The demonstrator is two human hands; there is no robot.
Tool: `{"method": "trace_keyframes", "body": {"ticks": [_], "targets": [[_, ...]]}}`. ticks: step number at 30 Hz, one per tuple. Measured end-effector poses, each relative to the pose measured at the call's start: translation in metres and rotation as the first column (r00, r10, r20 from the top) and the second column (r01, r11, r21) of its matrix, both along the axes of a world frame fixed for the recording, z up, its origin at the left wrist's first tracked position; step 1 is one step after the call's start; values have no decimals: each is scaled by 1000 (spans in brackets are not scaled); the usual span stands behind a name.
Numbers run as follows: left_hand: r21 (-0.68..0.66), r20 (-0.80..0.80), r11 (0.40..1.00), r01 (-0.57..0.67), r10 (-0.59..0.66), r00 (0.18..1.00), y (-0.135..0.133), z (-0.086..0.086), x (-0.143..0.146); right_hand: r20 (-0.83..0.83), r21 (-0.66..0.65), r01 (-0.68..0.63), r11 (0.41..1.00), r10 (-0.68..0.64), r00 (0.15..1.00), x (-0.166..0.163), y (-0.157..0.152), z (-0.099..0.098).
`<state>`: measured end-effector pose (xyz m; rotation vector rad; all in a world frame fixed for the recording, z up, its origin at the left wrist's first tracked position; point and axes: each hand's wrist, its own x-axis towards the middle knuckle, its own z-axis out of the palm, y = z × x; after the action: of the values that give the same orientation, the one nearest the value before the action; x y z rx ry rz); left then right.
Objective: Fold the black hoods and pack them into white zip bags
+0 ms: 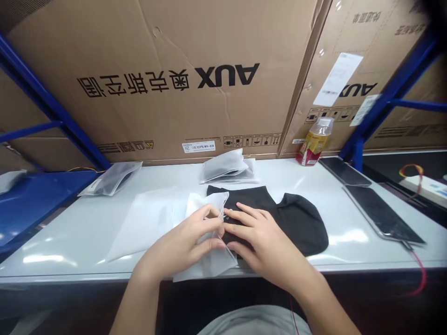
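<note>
A frosted zip bag lies in front of me, its open edge toward the right. My left hand pinches that edge between thumb and fingers. Folded black cloth, perhaps a garment, rests beside the bag, its left end at the bag's mouth. Flat on this cloth, with fingers spread, is my right hand; its fingertips reach the bag's edge. A small white mark shows on the cloth near the fingertips.
Filled frosted bags lie at the back, another bag at back left. Flat translucent bags are left of my hands. A drink bottle and two phones, one black and one cabled, are right. Large cartons stand behind.
</note>
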<state>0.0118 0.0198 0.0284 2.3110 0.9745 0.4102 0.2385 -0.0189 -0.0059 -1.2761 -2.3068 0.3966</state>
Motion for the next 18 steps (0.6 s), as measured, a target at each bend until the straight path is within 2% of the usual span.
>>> {"method": "trace_keyframes", "body": {"ticks": [2,3,7,10,13,16,18], "targets": [[12,16,999,-37,37,999,0,2,2,-2,47,98,994,-98,995,-13,2,0],[19,30,998,-52,51,998,0,2,2,-17,48,108,993,-107,994,-16,3,0],[78,83,994,-75,68,994,-2,-12,-5,-132,-84,-84,993,72,989,6,11,2],[101,-24,985,-140,143,989,-2,-34,-10,-111,-125,-77,989,63,992,28,19,2],[87,-145,984,-155,167,975,0,-51,-8,-35,-85,-140,986,138,990,27,26,3],[123,-130,983,-134,150,980,1,-55,-3,13,-1,-230,973,230,973,13,30,5],[139,-98,982,-127,142,985,1,-54,0,51,34,-231,972,229,972,1,30,4]]}}
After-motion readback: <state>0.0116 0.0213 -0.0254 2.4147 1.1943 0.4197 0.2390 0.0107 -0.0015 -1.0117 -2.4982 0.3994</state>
